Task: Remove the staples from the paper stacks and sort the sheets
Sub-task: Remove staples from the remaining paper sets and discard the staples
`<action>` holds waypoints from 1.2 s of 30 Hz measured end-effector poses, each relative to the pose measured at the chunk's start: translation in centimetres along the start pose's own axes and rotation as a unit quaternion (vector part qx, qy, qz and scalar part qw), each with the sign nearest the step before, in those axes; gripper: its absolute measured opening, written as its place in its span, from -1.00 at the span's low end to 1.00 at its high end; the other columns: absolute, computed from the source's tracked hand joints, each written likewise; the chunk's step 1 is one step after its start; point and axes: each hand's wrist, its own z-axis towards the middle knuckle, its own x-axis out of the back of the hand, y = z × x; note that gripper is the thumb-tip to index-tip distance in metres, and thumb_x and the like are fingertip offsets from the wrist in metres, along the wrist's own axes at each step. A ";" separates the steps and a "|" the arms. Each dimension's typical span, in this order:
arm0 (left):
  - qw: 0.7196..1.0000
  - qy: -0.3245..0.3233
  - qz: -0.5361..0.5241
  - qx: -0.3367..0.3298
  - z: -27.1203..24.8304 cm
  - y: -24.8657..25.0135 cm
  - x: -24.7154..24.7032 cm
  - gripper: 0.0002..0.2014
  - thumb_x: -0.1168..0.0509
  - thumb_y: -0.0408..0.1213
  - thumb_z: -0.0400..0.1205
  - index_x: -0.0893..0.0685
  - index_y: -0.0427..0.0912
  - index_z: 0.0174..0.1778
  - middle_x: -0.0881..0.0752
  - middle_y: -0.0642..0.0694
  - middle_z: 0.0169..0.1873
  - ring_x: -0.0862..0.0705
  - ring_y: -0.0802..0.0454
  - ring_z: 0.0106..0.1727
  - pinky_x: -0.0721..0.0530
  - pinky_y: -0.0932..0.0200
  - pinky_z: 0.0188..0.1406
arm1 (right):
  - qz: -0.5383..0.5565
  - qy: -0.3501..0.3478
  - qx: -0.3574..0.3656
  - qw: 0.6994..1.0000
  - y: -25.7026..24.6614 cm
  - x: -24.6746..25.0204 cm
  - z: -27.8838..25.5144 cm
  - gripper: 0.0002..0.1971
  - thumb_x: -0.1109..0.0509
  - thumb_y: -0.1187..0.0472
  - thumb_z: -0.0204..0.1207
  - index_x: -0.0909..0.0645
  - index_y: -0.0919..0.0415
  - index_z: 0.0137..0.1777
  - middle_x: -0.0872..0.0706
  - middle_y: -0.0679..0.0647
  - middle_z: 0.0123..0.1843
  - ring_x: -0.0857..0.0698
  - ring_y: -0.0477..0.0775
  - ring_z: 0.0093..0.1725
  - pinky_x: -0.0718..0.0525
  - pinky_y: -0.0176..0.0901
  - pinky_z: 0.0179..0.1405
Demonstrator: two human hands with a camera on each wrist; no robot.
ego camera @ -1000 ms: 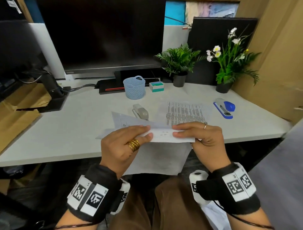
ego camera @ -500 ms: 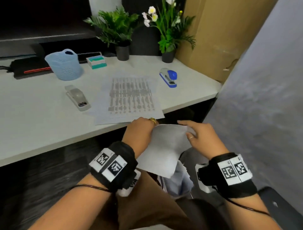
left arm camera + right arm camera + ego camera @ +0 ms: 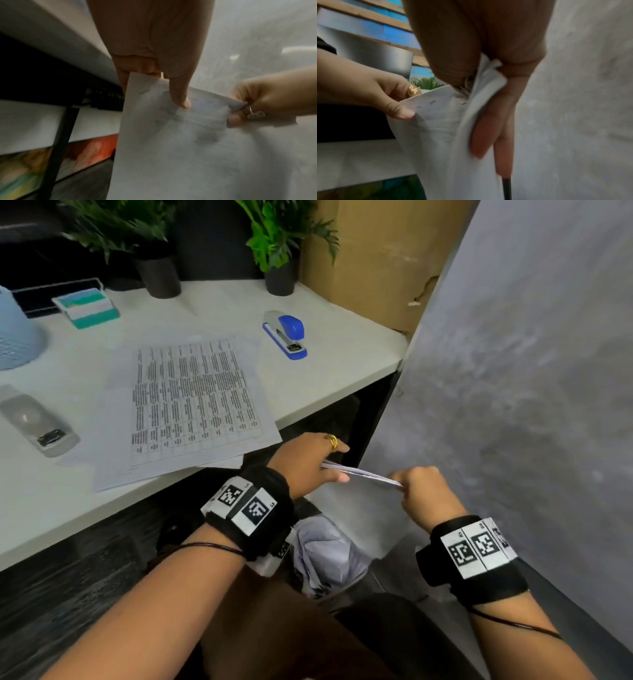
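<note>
1. Off the desk's (image 3: pixel 342 378) right front corner, above a bin (image 3: pixel 329 556), both hands pinch the stapled paper (image 3: pixel 363 474); earlier it hung lower.
2. Left hand (image 3: pixel 301 463) grips one end, right hand (image 3: pixel 424 494) now fisted on the other.
3. Loose sheets (image 3: pixel 191 402) remain at the front edge.

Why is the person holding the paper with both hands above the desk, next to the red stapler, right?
Not red: the head view shows the stapler is blue. The rest holds: left hand and right hand both hold the paper.
</note>
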 end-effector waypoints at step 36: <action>0.938 -0.342 0.046 0.046 0.5 -12.4 -26.1 0.10 -0.17 0.41 0.13 -0.19 0.00 0.62 -0.14 -0.09 0.63 -0.16 -0.12 0.63 -0.18 -0.06 0.58 | 0.070 -0.007 -0.004 0.998 3.5 -6.2 10.8 -0.59 -0.21 0.53 0.41 -0.79 0.08 -0.09 -0.80 0.16 -0.10 -0.72 0.21 -0.02 -0.63 -0.11 -0.03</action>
